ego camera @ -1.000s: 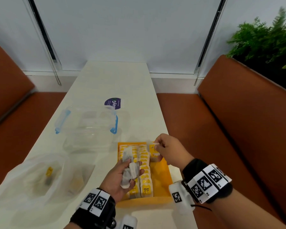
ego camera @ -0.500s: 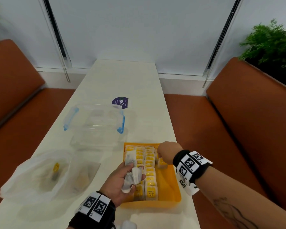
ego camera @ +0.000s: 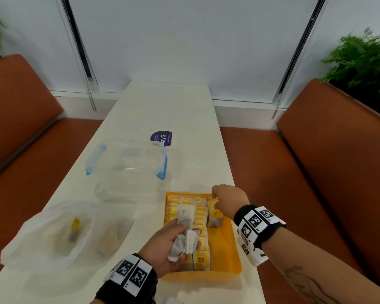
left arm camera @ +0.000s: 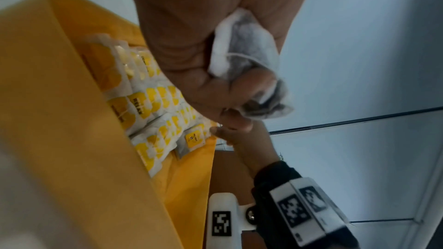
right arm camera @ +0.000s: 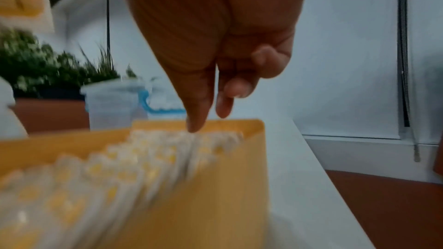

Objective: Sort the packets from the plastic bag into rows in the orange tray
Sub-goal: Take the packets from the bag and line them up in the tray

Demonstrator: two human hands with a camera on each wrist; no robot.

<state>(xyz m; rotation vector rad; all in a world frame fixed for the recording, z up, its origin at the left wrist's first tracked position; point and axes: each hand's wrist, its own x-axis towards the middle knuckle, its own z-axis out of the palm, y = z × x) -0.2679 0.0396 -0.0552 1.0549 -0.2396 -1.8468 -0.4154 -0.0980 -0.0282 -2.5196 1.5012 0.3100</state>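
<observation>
Yellow-and-white packets [ego camera: 200, 224] fill an orange tray [ego camera: 227, 251], beside a clear box [ego camera: 127, 163] with blue clips.

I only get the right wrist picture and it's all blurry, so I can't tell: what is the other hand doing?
Observer: The left hand grips a bunch of teabags above the tray.
Operator: Is anything left in the bag?
Observer: Yes. The bag, to the left of the tray, has a yellow-tagged packet showing through it.
Operator: How many rows are in the tray?
Observer: Three rows, plus a short fourth row at the right. It starts at the far end, under the right hand.
</observation>
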